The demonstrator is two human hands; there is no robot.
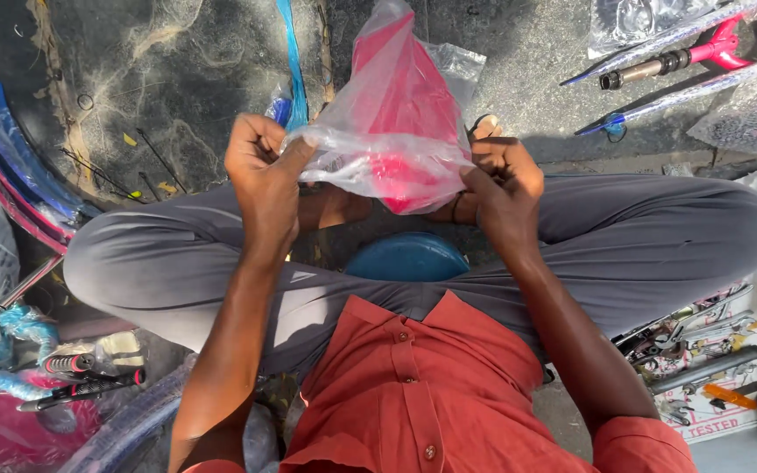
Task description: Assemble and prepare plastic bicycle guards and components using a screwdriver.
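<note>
Over the crossed legs in grey trousers [641, 236], both forearms reach forward and rise to chest height, elbows bent and close to the red shirt [431, 394]. Left hand [263, 175] curls inward, thumb and fingers pinching the edge of a clear plastic bag [370, 153]. Right hand [503, 186] mirrors it, fingers folded tight on the bag's opposite edge. Between them the bag hangs stretched, a pink part [396, 96] inside it, just above the ankles. Below sits a blue round seat [406, 258]. Tools [703, 350] lie to the right, a pink fork [703, 51] well beyond.
</note>
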